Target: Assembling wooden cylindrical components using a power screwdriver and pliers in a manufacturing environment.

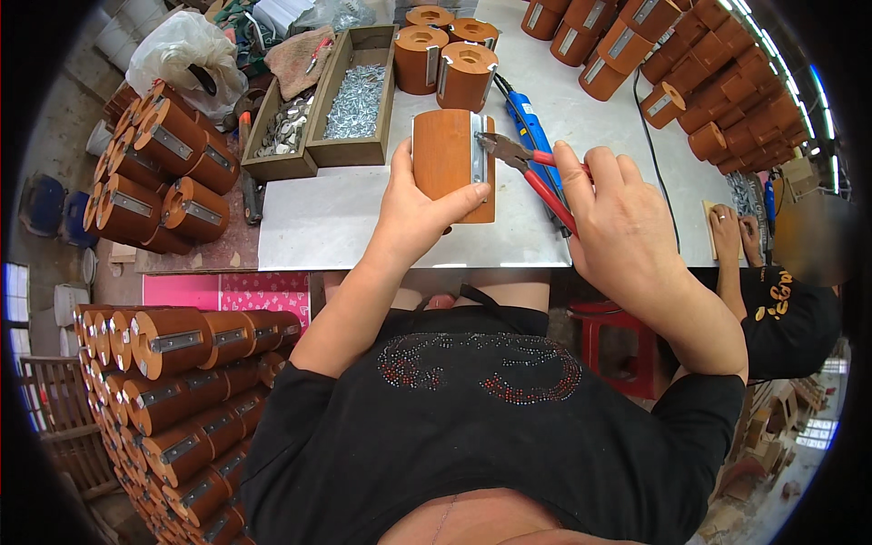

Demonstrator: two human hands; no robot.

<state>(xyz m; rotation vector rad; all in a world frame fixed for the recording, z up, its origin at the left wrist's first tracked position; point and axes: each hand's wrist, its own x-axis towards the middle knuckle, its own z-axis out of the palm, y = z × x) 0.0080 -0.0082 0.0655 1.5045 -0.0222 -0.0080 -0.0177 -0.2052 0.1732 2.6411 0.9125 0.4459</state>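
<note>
My left hand (pixel 422 204) grips a reddish-brown wooden cylinder (pixel 442 159) over the white work surface, its thumb across the metal strip (pixel 478 154) set along the side. Closed around the red handles of a pair of pliers (pixel 536 168) is my right hand (pixel 618 213). The pliers' jaws meet the upper part of the strip; whether they pinch a screw there is too small to tell. Behind the pliers lies a blue electric screwdriver (pixel 529 123) with a black cord.
A wooden tray of screws (pixel 356 102) and a narrower tray of small metal pieces (pixel 284 127) stand at the back left. Finished-looking cylinders (pixel 468 77) stand behind; more are stacked at left (pixel 168 173), lower left (pixel 173 341) and right (pixel 727 82). At far right, a co-worker's hands (pixel 731 232) rest near a wooden piece.
</note>
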